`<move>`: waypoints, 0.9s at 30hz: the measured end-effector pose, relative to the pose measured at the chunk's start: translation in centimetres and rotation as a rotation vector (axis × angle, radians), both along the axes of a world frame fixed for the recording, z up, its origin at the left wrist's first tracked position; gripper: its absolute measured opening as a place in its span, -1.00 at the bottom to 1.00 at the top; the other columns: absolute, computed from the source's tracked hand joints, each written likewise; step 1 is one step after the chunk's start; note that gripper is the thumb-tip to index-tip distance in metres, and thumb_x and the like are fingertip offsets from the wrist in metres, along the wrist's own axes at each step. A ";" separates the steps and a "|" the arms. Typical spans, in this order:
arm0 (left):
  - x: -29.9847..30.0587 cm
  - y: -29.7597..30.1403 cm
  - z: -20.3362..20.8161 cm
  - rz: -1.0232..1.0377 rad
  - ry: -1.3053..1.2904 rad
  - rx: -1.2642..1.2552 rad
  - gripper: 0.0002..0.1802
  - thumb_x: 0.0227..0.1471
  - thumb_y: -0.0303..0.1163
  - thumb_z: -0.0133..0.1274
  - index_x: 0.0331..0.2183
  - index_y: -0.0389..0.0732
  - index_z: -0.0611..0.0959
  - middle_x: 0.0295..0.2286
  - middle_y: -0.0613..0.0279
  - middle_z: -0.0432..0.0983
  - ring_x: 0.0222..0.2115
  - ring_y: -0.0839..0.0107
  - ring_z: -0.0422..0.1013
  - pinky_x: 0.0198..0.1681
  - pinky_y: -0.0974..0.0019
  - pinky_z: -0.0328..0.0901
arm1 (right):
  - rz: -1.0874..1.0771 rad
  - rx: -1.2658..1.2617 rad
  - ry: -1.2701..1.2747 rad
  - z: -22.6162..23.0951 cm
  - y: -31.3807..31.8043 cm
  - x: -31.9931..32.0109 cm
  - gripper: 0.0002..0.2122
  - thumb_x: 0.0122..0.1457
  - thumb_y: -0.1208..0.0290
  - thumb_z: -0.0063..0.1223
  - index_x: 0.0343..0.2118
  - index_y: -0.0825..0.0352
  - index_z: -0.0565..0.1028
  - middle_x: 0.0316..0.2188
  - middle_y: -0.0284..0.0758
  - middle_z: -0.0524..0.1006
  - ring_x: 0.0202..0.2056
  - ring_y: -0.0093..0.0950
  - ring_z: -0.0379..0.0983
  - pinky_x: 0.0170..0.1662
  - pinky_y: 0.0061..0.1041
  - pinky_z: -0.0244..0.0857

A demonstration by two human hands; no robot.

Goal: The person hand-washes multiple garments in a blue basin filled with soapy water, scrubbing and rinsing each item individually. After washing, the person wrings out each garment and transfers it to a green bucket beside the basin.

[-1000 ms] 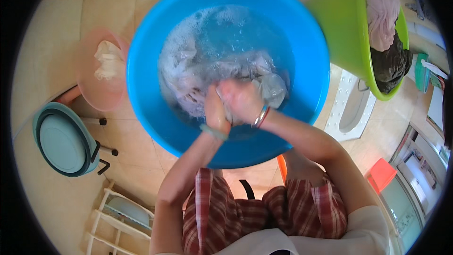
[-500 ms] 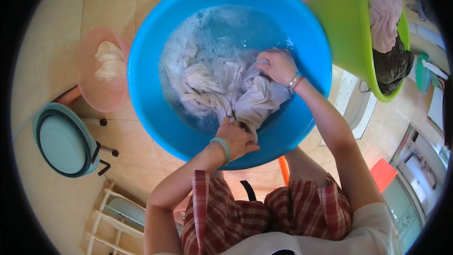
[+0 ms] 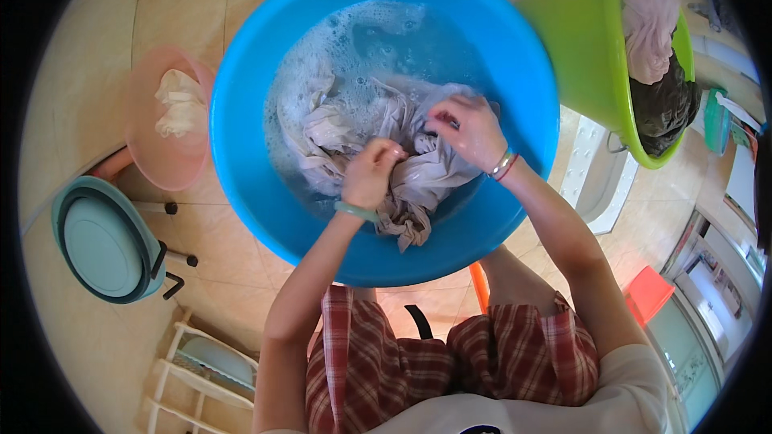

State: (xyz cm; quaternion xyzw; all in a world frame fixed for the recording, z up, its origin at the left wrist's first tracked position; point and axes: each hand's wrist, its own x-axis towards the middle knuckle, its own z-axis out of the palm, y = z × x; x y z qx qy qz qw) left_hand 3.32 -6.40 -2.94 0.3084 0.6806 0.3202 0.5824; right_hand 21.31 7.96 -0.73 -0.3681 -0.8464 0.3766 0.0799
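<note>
A large blue basin (image 3: 241,193) holds soapy water and a bunched, wet, pale lilac-grey cloth (image 3: 434,185); its folds hide what kind of cloth it is. My left hand (image 3: 371,173), with a pale green bangle at the wrist, is closed over the middle of the cloth, fingertips pinching a fold. Just to its right, my right hand (image 3: 470,133) has its fingers curled in toward the thumb on the upper part of the same cloth. Foam (image 3: 322,64) covers the water along the left and far side.
At the right stands a green bucket (image 3: 579,48) with a pale pink cloth (image 3: 648,20) and a dark cloth (image 3: 666,108). On the left are a pink basin (image 3: 153,161) holding a white cloth (image 3: 180,103), and a folded teal basin (image 3: 104,245). A white rack (image 3: 197,390) stands lower left.
My left hand has moved up from the cloth's near end to its middle. My right hand has shifted slightly down and left, closer to the left one. The cloth's near end now hangs loose.
</note>
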 end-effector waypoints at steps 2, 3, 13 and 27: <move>-1.0 0.0 1.0 0.345 -0.431 -0.072 -0.70 0.27 -0.12 -0.08 -0.13 -0.10 0.55 -0.24 0.17 0.61 -0.22 0.33 0.55 -0.28 0.33 0.40 | 0.095 0.081 0.004 1.2 -1.5 1.0 -0.89 0.10 0.26 0.13 -0.44 0.15 0.52 -0.46 -0.43 0.51 -0.28 -0.41 0.46 -0.07 -0.35 0.17; -1.5 0.4 1.9 0.331 -0.429 -0.082 -0.67 0.27 -0.11 -0.08 -0.10 -0.12 0.54 -0.23 0.15 0.60 -0.22 0.33 0.56 -0.27 0.34 0.40 | 0.134 0.044 -0.011 1.7 -2.5 1.6 -0.89 0.10 0.27 0.13 -0.45 0.15 0.51 -0.46 -0.43 0.51 -0.30 -0.41 0.46 -0.05 -0.35 0.15; 0.7 -1.9 2.3 0.317 -0.294 -0.131 -0.49 0.19 -0.19 0.07 0.05 -0.28 0.37 -0.09 0.10 0.46 -0.12 0.30 0.49 -0.15 0.28 0.42 | -0.079 -0.804 0.505 12.5 -4.5 4.4 -0.86 0.02 0.61 0.26 -0.43 0.31 0.47 -0.49 -0.37 0.51 -0.44 -0.48 0.41 -0.36 -0.49 0.24; -0.9 0.7 7.3 0.099 -0.610 -0.007 -0.12 -0.09 -0.78 0.09 0.25 -0.09 0.23 -0.09 0.26 0.49 -0.10 0.51 0.40 -0.02 0.42 0.28 | -0.316 -0.763 0.171 6.1 -6.2 2.2 -0.87 0.19 0.34 0.13 -0.35 0.29 0.54 -0.47 -0.38 0.56 -0.45 -0.61 0.48 -0.35 -0.57 0.37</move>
